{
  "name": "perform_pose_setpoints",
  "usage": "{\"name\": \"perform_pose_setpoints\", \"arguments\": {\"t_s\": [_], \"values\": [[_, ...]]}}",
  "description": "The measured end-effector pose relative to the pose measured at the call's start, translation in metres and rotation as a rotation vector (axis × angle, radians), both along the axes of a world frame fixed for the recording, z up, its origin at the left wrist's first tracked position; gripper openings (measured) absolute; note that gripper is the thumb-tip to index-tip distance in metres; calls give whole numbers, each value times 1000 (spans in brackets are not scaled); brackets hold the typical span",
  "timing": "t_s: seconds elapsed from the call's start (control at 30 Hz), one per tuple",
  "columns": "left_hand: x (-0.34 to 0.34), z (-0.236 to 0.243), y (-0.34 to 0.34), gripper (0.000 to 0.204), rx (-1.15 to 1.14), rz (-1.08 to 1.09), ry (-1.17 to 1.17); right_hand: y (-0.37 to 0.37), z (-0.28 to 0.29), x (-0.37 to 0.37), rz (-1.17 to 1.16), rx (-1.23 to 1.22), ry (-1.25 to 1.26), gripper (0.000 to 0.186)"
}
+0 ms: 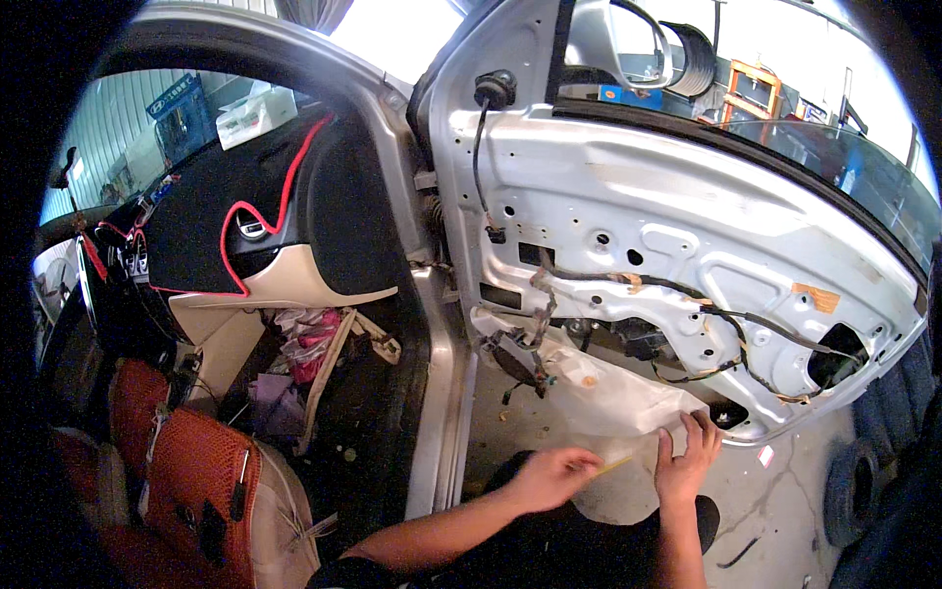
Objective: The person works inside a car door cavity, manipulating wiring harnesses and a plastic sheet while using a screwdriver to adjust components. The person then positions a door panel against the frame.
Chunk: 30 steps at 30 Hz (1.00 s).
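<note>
A translucent whitish plastic sheet hangs over the lower part of a silver car door's bare inner panel. Its lower edge shows a thin yellowish line near my left hand, whose fingers are pinched together at that edge. My right hand lies against the sheet's lower right corner, thumb apart and fingers somewhat spread, touching the sheet beside the panel. Black wiring runs across the panel above the sheet. A bundle of connectors dangles at the sheet's left end.
Left of me, the car's doorway shows a reddish seat cover, a dark dashboard with a red cord, and a footwell holding loose things. Tires stand at the right on the concrete floor. Beyond the door window is an orange frame.
</note>
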<state>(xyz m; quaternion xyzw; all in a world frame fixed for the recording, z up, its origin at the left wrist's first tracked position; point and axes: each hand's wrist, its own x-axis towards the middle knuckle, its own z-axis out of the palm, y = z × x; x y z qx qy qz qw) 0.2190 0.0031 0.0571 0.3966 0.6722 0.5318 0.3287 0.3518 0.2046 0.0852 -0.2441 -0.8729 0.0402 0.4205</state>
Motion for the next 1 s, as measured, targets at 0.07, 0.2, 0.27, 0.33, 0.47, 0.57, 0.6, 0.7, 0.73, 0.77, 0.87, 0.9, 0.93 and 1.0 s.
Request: {"name": "perform_pose_setpoints", "arguments": {"t_s": [0.07, 0.2, 0.27, 0.33, 0.47, 0.57, 0.6, 0.7, 0.73, 0.77, 0.87, 0.9, 0.93, 1.0], "values": [[-33, -24, -20, 21, 116, 357, -122, -8, -5, 1, -28, -41, -9, 39], [-126, -61, -36, 19, 70, 823, 32, -31, -6, 0, 14, -256, -42, 28], [-156, -80, -29, 31, 217, 796, -110, -63, 12, -17, 158, -392, -41, 21], [-176, -99, -10, 26, 194, 824, -108, -88, 34, -45, 363, -388, -66, 23], [-192, -132, 6, 42, 456, 747, -352, -117, 61, -111, 569, -459, -120, 53], [-177, -134, 18, 41, 267, 732, -621, -119, 55, -155, 639, -688, -19, 70], [-164, -126, 22, 41, 221, 598, -795, -111, 46, -168, 679, -866, 49, 72], [-155, -148, 18, 39, 306, 321, -744, -125, 44, -198, 706, -1239, 186, 63], [-150, -143, 25, 37, 390, 286, -933, -118, 43, -201, 676, -1285, 199, 58], [-144, -140, 26, 36, 465, 259, -1119, -117, 44, -205, 650, -1344, 209, 54], [-142, -135, 14, 32, 683, 106, -1476, -105, 67, -193, 716, -1532, 110, 37], [-141, -133, 11, 31, 754, 42, -1557, -89, 74, -185, 725, -1578, 41, 37], [-136, -123, 12, 34, 690, 122, -1604, -76, 83, -179, 814, -1636, -39, 38], [-131, -125, 13, 34, 645, 107, -1494, -67, 94, -174, 862, -1642, -3, 42]]}}
